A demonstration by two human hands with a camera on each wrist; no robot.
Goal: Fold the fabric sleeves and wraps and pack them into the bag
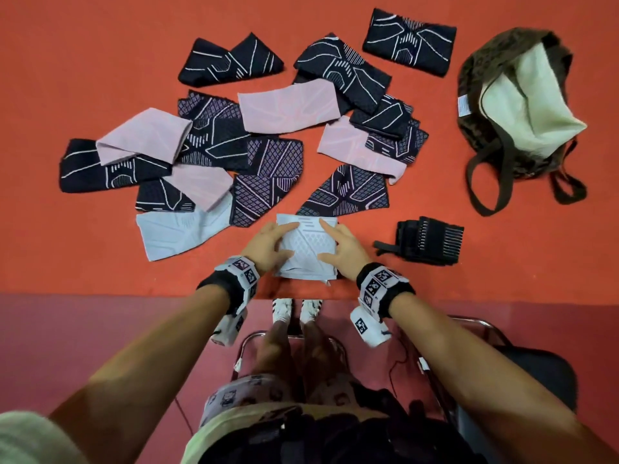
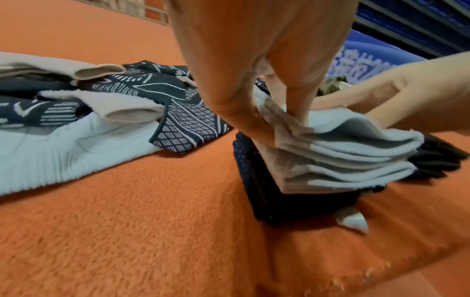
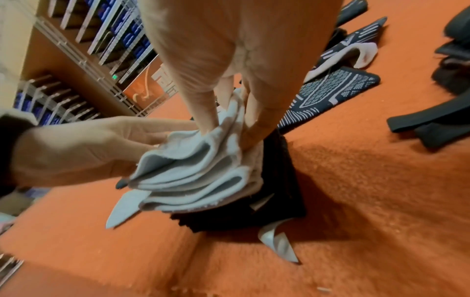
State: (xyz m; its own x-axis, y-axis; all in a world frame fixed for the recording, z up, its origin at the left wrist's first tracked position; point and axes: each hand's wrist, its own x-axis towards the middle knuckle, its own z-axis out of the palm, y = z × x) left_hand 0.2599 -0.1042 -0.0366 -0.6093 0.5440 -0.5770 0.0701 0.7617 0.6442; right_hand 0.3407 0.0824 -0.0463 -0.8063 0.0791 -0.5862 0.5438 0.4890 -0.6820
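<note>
One folded pale sleeve [image 1: 306, 249] pinched by both left hand [image 1: 268, 244] and right hand [image 1: 345, 247].

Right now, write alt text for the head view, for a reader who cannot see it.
Both hands, left hand and right hand, grip a folded pale blue sleeve at the near edge of an orange carpet. Unfolded dark and pink sleeves lie scattered beyond, with an open brown bag at far right.

bags [image 1: 482, 78]: 1 | hands [image 1: 268, 242]: 2 | black wraps [image 1: 430, 241]: 1
</note>
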